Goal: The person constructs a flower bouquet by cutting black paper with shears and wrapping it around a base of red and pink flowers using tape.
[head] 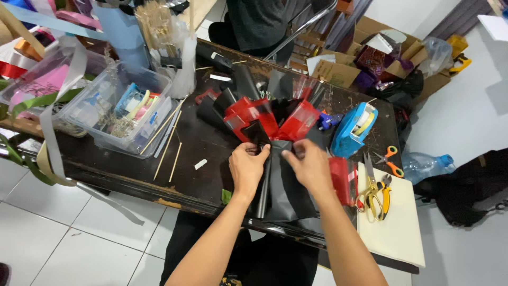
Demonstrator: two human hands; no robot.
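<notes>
Both forearms come up from the bottom edge w/ hands meeting at mid-frame. Left hand point(247, 168) is closed on the neck of a black wrapping sheet point(286, 185), fingers curled round the gathered top; right hand point(312, 167) pinches the same gathered spot from the other side, fingertips bent in, touching the paper. Neither hand is spread wide; both grip the sheet.

Black sheet lies on the dark wooden table point(196, 148) near its front edge, running from the hands down toward the person. Above the hands, touching the sheet's top, fans a red-and-black paper bouquet point(267, 119).

Just right of the right hand: a red tape roll point(343, 180), then yellow-handled pliers point(382, 196) and scissors w/ pale handles on a cream board point(394, 228). Orange-handled scissors point(389, 159) lie beyond them, near a blue tape dispenser point(353, 130).

Left side: wooden skewers point(168, 143) beside a clear plastic bin point(119, 108) full of small supplies. Grey & green ribbons point(50, 132) hang over the table's left end. Cardboard boxes point(365, 58) sit at the far right; a seated person in dark clothes point(254, 21) is across the table.
</notes>
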